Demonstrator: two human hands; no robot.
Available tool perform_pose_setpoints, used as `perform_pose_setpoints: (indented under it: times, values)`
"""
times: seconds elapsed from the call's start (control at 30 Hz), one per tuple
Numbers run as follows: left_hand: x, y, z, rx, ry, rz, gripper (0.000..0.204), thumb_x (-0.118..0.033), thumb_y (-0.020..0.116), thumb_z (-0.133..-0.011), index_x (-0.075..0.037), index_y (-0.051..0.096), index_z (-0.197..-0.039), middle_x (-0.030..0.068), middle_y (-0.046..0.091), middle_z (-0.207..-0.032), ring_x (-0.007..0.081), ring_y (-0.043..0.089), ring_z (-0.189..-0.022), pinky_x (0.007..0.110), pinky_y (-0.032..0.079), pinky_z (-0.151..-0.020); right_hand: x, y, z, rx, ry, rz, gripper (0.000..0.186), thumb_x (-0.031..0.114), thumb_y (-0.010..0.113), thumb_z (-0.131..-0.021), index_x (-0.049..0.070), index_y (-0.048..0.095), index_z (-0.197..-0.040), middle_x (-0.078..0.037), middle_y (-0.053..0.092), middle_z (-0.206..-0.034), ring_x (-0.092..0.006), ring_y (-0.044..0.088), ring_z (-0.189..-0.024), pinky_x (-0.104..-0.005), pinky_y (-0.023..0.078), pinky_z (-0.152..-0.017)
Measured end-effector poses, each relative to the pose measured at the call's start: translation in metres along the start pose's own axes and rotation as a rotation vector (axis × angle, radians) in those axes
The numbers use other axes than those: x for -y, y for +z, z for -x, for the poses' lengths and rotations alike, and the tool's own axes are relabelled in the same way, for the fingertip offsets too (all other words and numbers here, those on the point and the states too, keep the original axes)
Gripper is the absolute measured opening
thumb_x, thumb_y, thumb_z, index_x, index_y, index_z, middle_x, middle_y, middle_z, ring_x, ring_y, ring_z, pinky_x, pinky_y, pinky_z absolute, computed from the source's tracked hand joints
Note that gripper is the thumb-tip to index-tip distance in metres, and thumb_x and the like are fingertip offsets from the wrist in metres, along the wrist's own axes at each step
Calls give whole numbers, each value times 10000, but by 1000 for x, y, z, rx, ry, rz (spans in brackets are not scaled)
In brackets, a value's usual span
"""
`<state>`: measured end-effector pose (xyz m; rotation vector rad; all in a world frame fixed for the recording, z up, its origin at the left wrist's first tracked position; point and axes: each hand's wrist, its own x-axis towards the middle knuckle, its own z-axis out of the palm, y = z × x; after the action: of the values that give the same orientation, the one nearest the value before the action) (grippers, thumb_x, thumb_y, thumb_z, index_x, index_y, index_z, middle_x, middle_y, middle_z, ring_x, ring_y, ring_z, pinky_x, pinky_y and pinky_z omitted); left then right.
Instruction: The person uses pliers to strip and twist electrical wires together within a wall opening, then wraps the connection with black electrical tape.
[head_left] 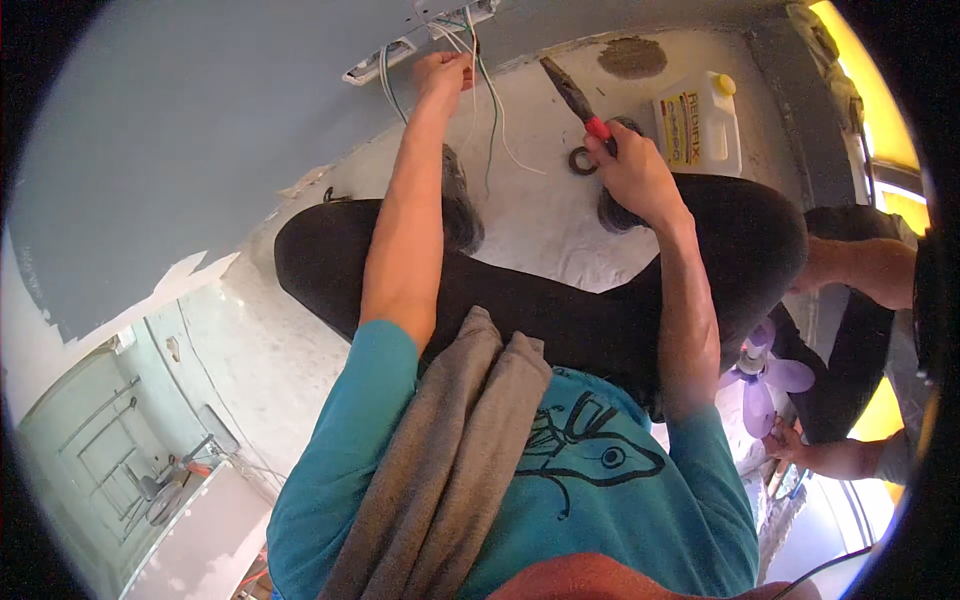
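Observation:
At the lower part of the grey wall, my left hand (443, 80) is closed, fingertips pinched together among the loose white and green wires (493, 110). These wires come out of a white wall box (465, 18); which strand is between my fingers is hidden. Just left of it sits a second white wall box (378, 62) with more wires trailing down. My right hand (638, 172) grips a hand tool (570, 90) with a long dark metal head and a red and black handle, its head pointing up and left, apart from the wires.
A roll of black tape (582, 161) lies on the floor by my right hand. Beyond stands a white jug (700, 125) with a yellow cap. At the right, another person's hand (785, 440) is at a fan with purple blades (760, 380). A grey cloth (450, 440) hangs over my shirt.

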<state>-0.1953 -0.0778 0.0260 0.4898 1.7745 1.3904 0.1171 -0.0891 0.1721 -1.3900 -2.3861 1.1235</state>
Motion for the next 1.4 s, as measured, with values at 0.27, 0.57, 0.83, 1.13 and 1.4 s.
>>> perform_pose_setpoints:
  times: [0.27,0.57,0.83,1.13,1.4]
  values:
    - [-47,-8,41,2,-1,49,214,-57,685,-841,16,595,-1021,101,669,-762,174,661,-645,294,542,-541,3,13,2,129,66,127,293,246,561,-947,-26,615,-1041,-267,659,-835,-447,638,-859,-491,490,-756]
    - [-74,2,42,166,153,-62,318,-86,688,-864,32,605,-1147,90,687,-850,161,648,-711,280,546,-667,-16,27,-1,185,8,298,265,233,539,-945,-12,613,-1011,-265,667,-835,-440,658,-822,-518,517,-730]
    - [-54,-3,35,271,400,56,253,-97,593,-953,40,641,-1160,100,698,-955,187,665,-887,298,532,-840,-20,38,-5,202,10,334,262,233,531,-921,-6,626,-973,-238,682,-855,-413,677,-824,-507,532,-739]
    - [-44,-3,25,-97,850,-641,201,-212,700,-868,-118,730,-1043,78,674,-1009,232,617,-929,363,475,-853,-26,43,-5,201,-82,182,432,111,607,-757,158,658,-1184,-173,690,-1000,-377,664,-937,-478,524,-788]
    - [-21,11,31,-78,917,-659,212,-236,564,-979,-90,670,-1090,100,589,-1171,258,534,-1124,398,447,-937,-24,60,-7,238,-103,437,186,154,653,-738,44,731,-867,-149,715,-836,-298,705,-784,-424,524,-597]
